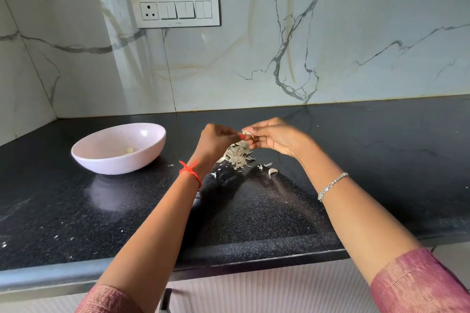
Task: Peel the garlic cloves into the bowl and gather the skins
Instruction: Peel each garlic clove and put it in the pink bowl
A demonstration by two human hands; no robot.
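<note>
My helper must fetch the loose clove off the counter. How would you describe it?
On the black countertop, right of the pink bowl, sits a pile of papery skins. Just right of it lies the clove: plump, curved, whole, unlike the flat flakes nearby.

Nothing legible anywhere I look: no word, brand or number. The switch panel (pixel 178 9), up at eleven o'clock on the wall, carries a tiny mark near its lower edge, too small to read.

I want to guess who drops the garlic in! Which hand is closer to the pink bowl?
Left. The left hand is right of the pink bowl; the right hand is farther right, beyond the left hand. Both pinch a garlic clove.
</note>
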